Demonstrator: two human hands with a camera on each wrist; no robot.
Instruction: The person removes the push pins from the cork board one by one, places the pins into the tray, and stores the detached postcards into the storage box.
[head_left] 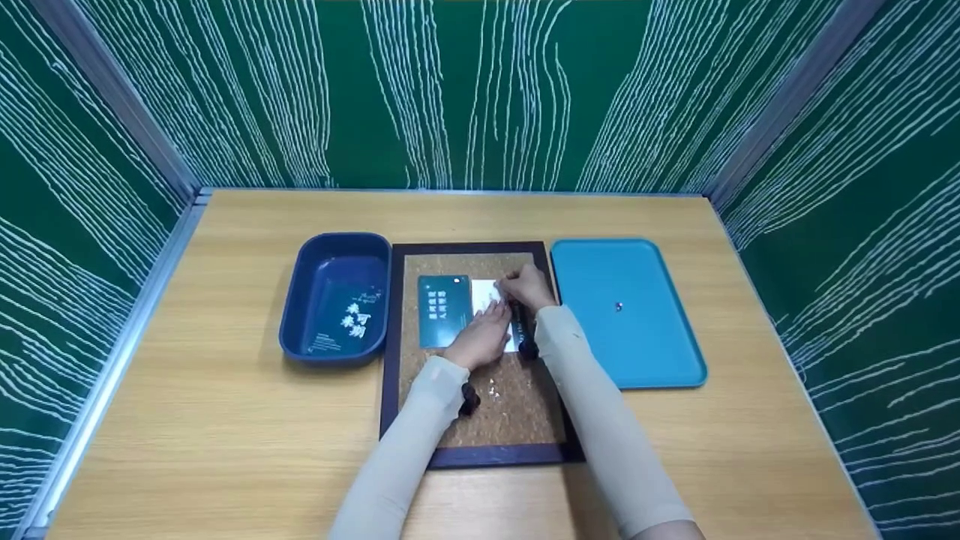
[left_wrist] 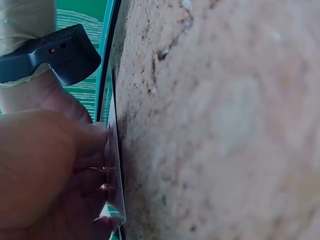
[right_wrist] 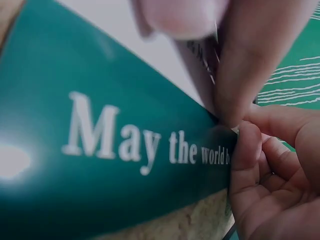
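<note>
My left hand (head_left: 484,337) rests flat with fairly straight fingers on a white and dark-green card (head_left: 484,291) on the cork board (head_left: 480,427). Thumb and forefinger of my right hand (head_left: 529,287) come together at this card's upper part; in the right wrist view the right hand (right_wrist: 280,175) pinches a small pale item there, mostly hidden by the fingertips. The card's printed strip (right_wrist: 115,130) reads "May the world". Left of it lies a green card (head_left: 442,322) with a small bright spot at its top edge. Several small clear pieces (head_left: 493,388) lie lower on the board.
A deep blue basin (head_left: 287,315) stands left of the board, with a green printed card (head_left: 341,319) inside. The flat turquoise tray (head_left: 637,345) on the right holds one tiny shiny object (head_left: 619,307). Green patterned walls (head_left: 517,90) enclose the wooden table (head_left: 210,420).
</note>
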